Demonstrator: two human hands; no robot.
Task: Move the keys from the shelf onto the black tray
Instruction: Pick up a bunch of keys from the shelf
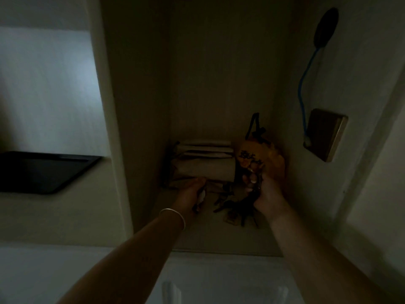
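Beige walls close in a dim shelf (197, 235) recess, and off to its left a black tray (41, 172) sits on a ledge, well apart from the hands. At the back of the recess lies a stack of folded papers (206, 163) beside an orange pouch (258, 159). The right hand (266, 194) grips a dark bunch of keys (238, 205), which dangle just above the shelf. The left hand (192, 194), a thin bangle (173, 216) on its wrist, curls around something small and pale; what it is, I cannot tell.

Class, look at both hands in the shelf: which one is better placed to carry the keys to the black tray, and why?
Probably the right hand: it already grips the keys. The left hand is nearer the black tray, but holds something small and pale.
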